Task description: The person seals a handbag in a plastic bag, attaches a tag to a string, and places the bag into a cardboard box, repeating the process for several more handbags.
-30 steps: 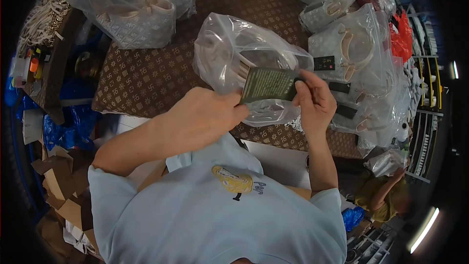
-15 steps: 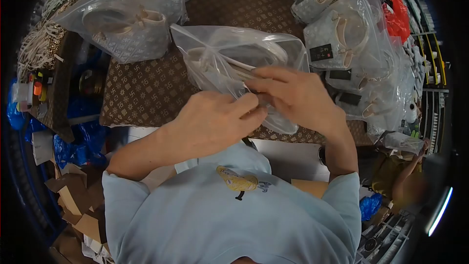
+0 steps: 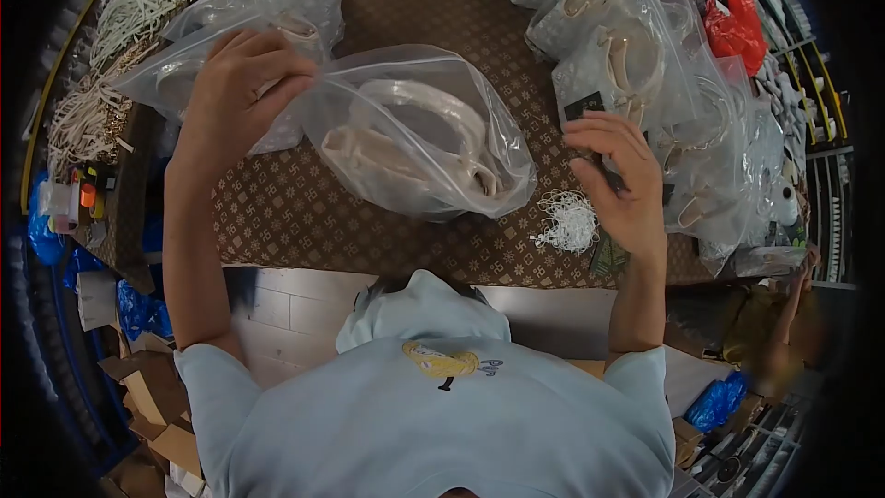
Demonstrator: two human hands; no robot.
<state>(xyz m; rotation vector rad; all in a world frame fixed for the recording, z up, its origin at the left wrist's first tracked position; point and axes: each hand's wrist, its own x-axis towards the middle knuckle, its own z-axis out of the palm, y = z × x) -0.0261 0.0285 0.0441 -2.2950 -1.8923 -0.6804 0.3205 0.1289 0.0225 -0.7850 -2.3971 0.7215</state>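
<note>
A clear plastic bag (image 3: 419, 65) lies on the brown patterned cloth in front of me, a cream handbag (image 3: 392, 166) with a curved handle inside it. At the bag's upper left corner, my left hand (image 3: 244, 83) is closed, pinching the plastic between thumb and fingers. My right hand (image 3: 622, 180) is off the bag, its fingers apart and nothing visible in them. Just left of that hand lies a small tangle of white strings (image 3: 565, 221). Dark tags (image 3: 608, 256) show on the cloth below it, partly covered by the wrist.
More bagged handbags (image 3: 627, 55) stand along the right, others (image 3: 277, 14) at the upper left. Cream straps (image 3: 101, 115) hang piled at the far left. A red plastic bag (image 3: 735, 26) sits at the upper right. Cardboard boxes (image 3: 152, 387) are below left; another person's arm (image 3: 795, 304) shows at the right.
My hands were together at the front of the bag. The left has moved up and left to its corner; the right has moved away rightward. The bag has turned, and the white strings show now.
</note>
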